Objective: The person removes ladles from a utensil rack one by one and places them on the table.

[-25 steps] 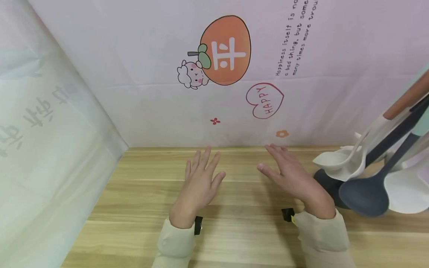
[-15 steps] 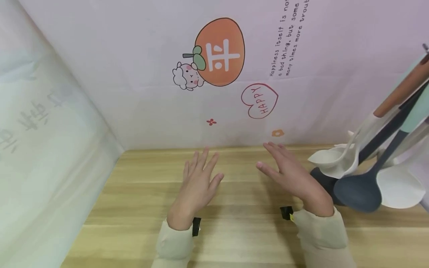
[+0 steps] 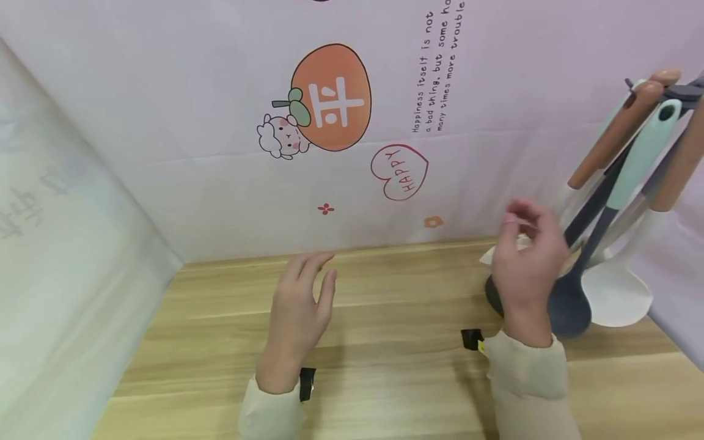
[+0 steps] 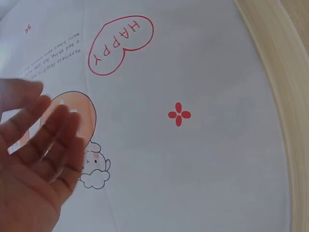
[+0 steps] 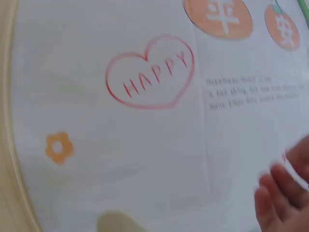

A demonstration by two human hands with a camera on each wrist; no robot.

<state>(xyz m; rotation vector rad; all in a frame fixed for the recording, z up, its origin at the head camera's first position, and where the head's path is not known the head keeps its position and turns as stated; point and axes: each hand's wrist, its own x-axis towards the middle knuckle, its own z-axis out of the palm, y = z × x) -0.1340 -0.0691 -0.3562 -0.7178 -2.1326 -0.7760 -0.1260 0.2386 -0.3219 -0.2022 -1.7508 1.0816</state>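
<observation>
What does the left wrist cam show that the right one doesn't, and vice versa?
Left wrist only: left hand, red flower, sheep print.
Right wrist only: right hand, orange flower, second orange fruit, plus a blurred pale shape I can't identify.
Both: heart, first orange fruit, printed text, strip of wooden table.

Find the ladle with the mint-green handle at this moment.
In the head view, the ladle is on the right side, its dark bowl showing between the right hand and a white utensil.
</observation>
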